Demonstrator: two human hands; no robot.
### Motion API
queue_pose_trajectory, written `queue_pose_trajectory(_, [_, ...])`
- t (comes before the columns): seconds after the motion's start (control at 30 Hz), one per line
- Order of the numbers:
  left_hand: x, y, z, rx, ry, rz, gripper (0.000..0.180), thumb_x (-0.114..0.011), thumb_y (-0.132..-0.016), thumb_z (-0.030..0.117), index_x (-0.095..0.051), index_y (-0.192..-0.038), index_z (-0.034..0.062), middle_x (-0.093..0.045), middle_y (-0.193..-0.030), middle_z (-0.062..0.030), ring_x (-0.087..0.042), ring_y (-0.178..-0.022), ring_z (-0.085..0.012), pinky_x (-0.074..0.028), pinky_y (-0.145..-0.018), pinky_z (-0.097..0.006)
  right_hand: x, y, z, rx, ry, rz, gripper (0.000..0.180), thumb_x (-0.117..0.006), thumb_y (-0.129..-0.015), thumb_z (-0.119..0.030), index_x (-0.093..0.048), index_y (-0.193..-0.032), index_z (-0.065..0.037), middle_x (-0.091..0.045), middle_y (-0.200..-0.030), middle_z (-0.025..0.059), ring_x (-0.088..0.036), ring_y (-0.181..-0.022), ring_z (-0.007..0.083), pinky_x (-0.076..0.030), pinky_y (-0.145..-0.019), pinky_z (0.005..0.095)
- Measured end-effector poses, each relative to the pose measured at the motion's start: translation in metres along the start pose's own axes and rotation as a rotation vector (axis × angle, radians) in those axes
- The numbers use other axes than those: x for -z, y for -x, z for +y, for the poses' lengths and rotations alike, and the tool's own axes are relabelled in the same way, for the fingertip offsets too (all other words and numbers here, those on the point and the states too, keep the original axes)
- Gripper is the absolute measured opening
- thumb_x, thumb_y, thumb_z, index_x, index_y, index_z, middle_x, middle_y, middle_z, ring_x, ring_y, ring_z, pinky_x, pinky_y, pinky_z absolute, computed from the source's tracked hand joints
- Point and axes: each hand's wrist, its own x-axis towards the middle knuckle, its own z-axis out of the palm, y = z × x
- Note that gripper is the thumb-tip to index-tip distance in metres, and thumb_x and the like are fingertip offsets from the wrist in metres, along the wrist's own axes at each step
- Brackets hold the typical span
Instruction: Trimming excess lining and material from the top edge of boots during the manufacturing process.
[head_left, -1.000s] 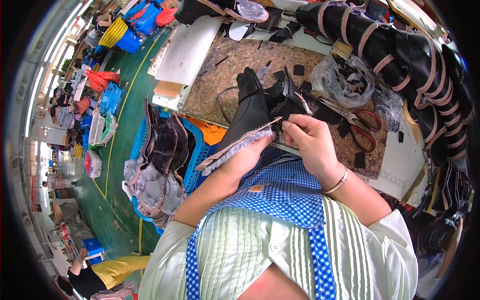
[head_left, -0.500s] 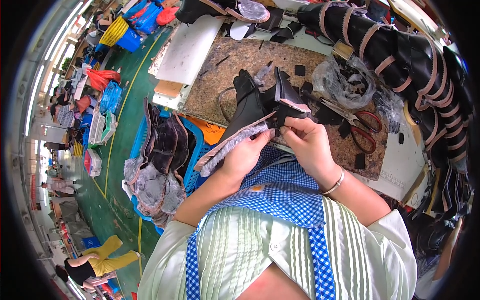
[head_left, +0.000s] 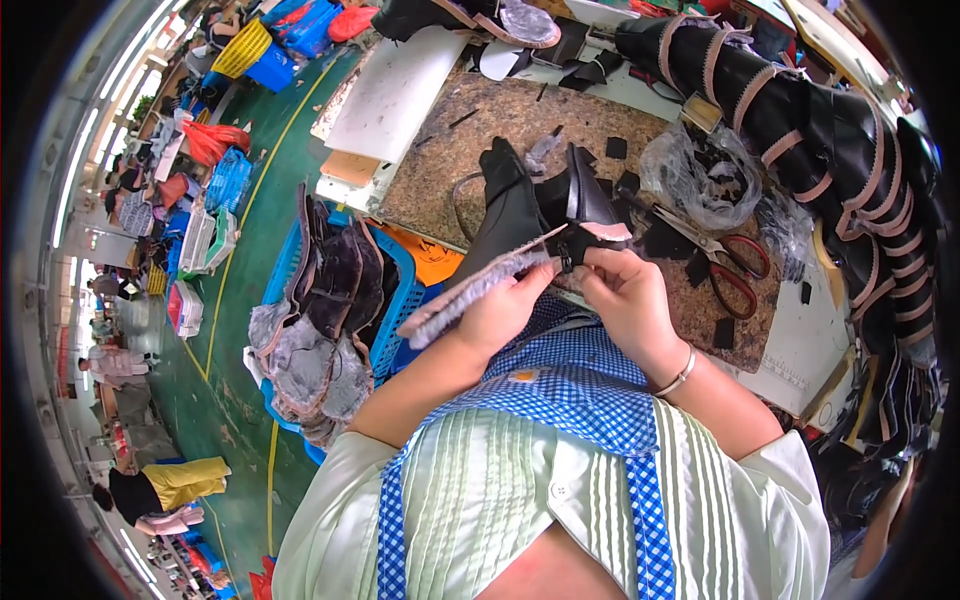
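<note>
A black leather boot upper (head_left: 512,205) with grey fur lining lies across the near edge of the work board, its pale-trimmed lower edges toward me. My left hand (head_left: 503,312) is closed on its fur-lined left edge, thumb on top. Close beside it, my right hand (head_left: 632,300) pinches the upper's edge at the middle opening, where a small dark piece, perhaps a zip end, shows between the hands. What exactly lies under the right fingertips is hidden. Red-handled scissors (head_left: 714,248) rest on the board to the right of my right hand, blades apart.
On the speckled board (head_left: 440,165) are black scraps and a clear plastic bag (head_left: 690,185) of offcuts. A long row of overlapping black boot uppers (head_left: 770,110) runs along the right. A blue basket (head_left: 402,315) of fur-lined pieces stands at left. Beyond, people move on the green floor.
The whole view has shifted slightly to the right and down. Both hands keep their hold; the upper's fur-lined left edge looks tilted flatter, and the right fingers have shifted slightly at the opening.
</note>
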Motion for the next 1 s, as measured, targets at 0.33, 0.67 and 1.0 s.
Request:
queue_pose_trajectory(0.33, [0.004,-0.001,0.001,0.106,0.265,-0.059,0.018,-0.061,-0.089,0.003,-0.064,-0.106,-0.0015,-0.067,-0.091,-0.0065,-0.062,-0.083,-0.0133,-0.051,-0.073,-0.027,-0.002,-0.009,-0.023,-0.253,-0.339,0.011,0.014,-0.063,-0.088,-0.001,-0.066,-0.101,0.005,-0.059,-0.073,-0.0025,-0.049,-0.061,0.0029,-0.041,-0.055,0.0181])
queue_pose_trajectory(0.67, [0.006,-0.003,0.008,0.084,0.105,-0.076,0.017,-0.061,-0.091,0.011,-0.065,-0.104,-0.0008,-0.067,-0.091,-0.0051,-0.061,-0.083,-0.0126,-0.049,-0.075,-0.027,-0.004,-0.007,0.003,-0.025,-0.061,0.02,0.014,-0.067,-0.082,-0.003,-0.068,-0.095,0.002,-0.054,-0.068,-0.0008,-0.046,-0.058,0.0045,-0.038,-0.051,0.0215])
queue_pose_trajectory(1.0, [0.003,0.001,-0.001,0.092,0.142,-0.017,0.017,-0.062,-0.091,0.013,-0.065,-0.101,0.0,-0.066,-0.089,-0.0046,-0.06,-0.082,-0.0119,-0.049,-0.073,-0.028,0.0,-0.005,-0.002,0.095,0.154,-0.033,0.009,-0.062,-0.086,0.002,-0.066,-0.095,0.004,-0.053,-0.077,-0.0038,-0.049,-0.064,0.0013,-0.038,-0.054,0.0174])
